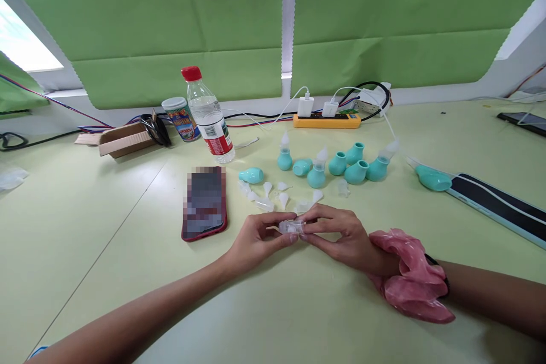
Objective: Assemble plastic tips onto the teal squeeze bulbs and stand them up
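Observation:
My left hand (264, 237) and my right hand (339, 231) meet in front of me, both closed on a small clear plastic tube (291, 227). The tube lies sideways between the fingertips, with something whitish inside it. Just beyond the hands lie several white cone-shaped tips (284, 199) and clear plastic pieces (264, 204). Farther back are several teal squeeze bulbs (356, 172), some with open necks. A teal bulb (316, 176) stands upright with a clear part and pale tip fitted on it. Another teal bulb (251, 175) rests on its side.
Left of the hands lies a red-cased phone (205, 205). Behind it stand a red-capped bottle (212, 125), a printed canister (182, 119) and a cardboard tray (125, 139). A yellow power strip (326, 121) with chargers sits at the back. A dark flat device (499, 202) lies right.

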Demonstrator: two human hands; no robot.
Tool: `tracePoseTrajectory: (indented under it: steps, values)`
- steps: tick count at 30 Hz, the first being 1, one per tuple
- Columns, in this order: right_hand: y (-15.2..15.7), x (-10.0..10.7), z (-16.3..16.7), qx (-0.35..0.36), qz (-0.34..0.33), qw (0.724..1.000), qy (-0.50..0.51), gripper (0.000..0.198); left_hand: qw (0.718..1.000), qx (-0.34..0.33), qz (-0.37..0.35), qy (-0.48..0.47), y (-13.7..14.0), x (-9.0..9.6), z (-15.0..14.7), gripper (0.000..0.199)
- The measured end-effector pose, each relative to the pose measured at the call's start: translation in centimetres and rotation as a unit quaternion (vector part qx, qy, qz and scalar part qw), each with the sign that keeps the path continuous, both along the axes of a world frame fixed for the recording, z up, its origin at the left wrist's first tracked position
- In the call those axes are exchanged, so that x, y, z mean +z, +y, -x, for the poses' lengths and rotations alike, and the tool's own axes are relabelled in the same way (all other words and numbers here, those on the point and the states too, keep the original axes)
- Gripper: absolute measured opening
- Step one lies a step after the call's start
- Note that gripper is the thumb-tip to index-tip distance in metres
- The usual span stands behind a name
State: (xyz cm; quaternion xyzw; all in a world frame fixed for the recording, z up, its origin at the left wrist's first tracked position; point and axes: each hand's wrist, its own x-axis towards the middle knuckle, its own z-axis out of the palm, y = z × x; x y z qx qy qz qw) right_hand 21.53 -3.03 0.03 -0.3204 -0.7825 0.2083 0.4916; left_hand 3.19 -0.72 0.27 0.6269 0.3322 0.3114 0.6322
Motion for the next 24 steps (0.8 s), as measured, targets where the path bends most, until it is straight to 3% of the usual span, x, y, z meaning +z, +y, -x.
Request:
tracePoseTrajectory:
  steps: [8,18,24]
  values:
    - [0.05,-0.57,-0.17,0.001,-0.009,0.999,-0.033,0.012,0.998,0.03,0.054,-0.03,0.27,0.05,-0.21,0.03]
    - [0.1,-0.57,-0.11,0.01,0.0,0.999,-0.033,0.012,0.998,0.045,0.039,-0.01,0.02,0.39,-0.25,0.029]
    - [0.1,-0.33,0.03,-0.004,0.017,1.0,-0.015,0.008,0.998,0.042,0.055,-0.011,0.3,-0.03,-0.13,0.039]
